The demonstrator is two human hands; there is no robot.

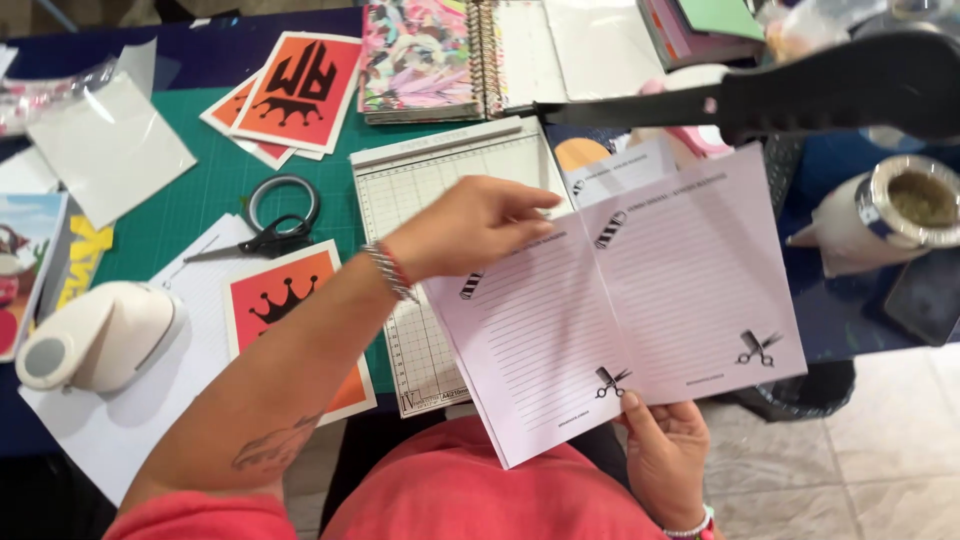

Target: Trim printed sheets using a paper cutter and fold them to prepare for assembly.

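I hold a stack of pale pink lined sheets [640, 300], folded open like a booklet, with small scissor-and-comb drawings at the corners. My left hand [470, 228] pinches the top edge of the left page near the fold. My right hand [665, 450] grips the bottom edge at the fold, thumb on the paper. The sheets hang over my lap and the front edge of a white paper trimmer board [420, 190].
The trimmer's black blade arm [800, 95] is raised over the table's right side. Black scissors [270, 235], orange crown cards [275, 300], a white punch [95, 335] and a green cutting mat [200, 190] lie left. A spiral notebook [430, 60] lies behind, a metal-rimmed cup [900, 205] at right.
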